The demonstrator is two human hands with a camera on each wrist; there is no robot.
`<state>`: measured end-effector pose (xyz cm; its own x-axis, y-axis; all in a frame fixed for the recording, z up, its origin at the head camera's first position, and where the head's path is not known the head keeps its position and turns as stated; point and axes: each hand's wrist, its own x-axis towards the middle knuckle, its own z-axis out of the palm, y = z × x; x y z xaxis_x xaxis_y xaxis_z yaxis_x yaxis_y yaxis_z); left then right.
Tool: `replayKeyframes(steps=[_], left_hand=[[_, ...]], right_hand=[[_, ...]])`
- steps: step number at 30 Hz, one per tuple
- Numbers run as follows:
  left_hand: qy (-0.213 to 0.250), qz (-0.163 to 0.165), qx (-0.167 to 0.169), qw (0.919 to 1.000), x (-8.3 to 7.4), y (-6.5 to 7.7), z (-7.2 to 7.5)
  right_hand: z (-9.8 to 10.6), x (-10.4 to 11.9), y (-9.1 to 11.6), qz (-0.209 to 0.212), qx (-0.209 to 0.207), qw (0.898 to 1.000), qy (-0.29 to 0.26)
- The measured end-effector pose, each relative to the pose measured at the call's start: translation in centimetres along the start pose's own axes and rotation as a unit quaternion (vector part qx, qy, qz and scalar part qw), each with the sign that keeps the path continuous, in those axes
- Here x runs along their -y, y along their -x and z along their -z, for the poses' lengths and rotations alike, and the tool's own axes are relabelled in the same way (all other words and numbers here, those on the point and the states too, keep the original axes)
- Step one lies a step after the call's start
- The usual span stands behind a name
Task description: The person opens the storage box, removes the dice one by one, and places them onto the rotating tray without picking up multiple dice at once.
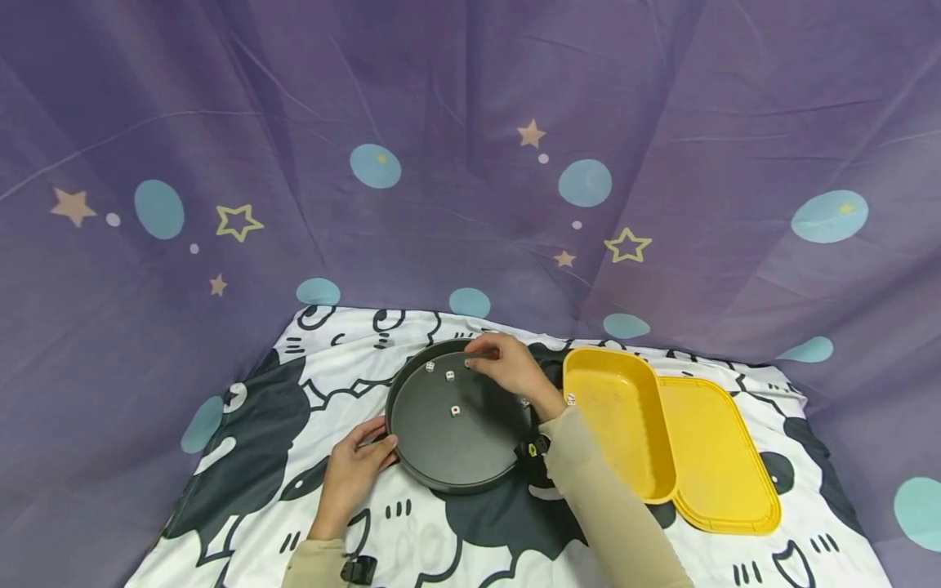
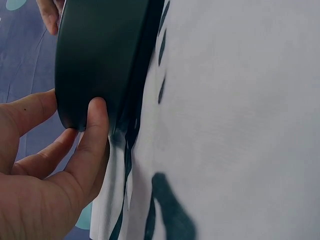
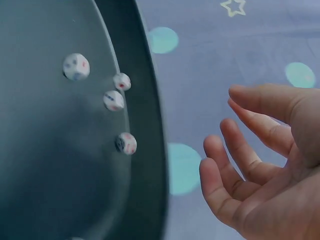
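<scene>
Left hand [image 1: 353, 467] grips the rim of a round, dark-grey, high-walled tray [image 1: 454, 457]. Right hand [image 1: 510, 369] above it, thumb and index close together (cannot tell if pinching anything). Small white cubic dice [image 1: 455, 411] lie inside the tray.

The round tray [image 1: 463, 453] in the grip of the left hand [image 1: 349, 472] is of plain dark grey, with a rim almost black. Near the fingertips of the right hand [image 1: 510, 367], the dice [image 1: 450, 376] are white, with red and dark pips; one die [image 1: 455, 411] shows a single red dot. To the right of this hand, the box [image 1: 617, 433] and the lid [image 1: 724, 465] are plain yellow. Behind the hands, the sleeves [image 1: 610, 506] are beige. Under the grip, the cloth [image 1: 412, 531] is white, printed with black patches and lines. Beyond it, the purple curtain [image 1: 470, 82] carries light-blue ovals, peach stars and yellow star outlines.
</scene>
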<state>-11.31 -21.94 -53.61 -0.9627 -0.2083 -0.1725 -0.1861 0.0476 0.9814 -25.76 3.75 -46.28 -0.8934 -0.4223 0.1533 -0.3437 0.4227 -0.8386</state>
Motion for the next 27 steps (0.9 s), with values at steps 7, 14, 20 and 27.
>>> replayKeyframes(steps=[7,14,20,27], left_hand=[[-0.007,-0.004,0.003,1.0,0.1,0.0,0.0],[-0.01,0.007,0.0,0.9999,0.0,0.0,-0.1],[-0.014,0.009,0.002,0.9999,-0.2,0.1,-0.1],[-0.012,0.012,0.001,0.9998,-0.3,0.0,-0.1]], right_hand=[[4.7,-0.6,2.1,-0.006,-0.03,1.0,-0.002],[8.6,-3.3,4.5,-0.037,-0.055,0.998,0.003],[10.4,-6.5,6.3,-0.08,-0.071,0.994,0.014],[10.4,-10.0,7.8,-0.105,-0.049,0.993,0.002]])
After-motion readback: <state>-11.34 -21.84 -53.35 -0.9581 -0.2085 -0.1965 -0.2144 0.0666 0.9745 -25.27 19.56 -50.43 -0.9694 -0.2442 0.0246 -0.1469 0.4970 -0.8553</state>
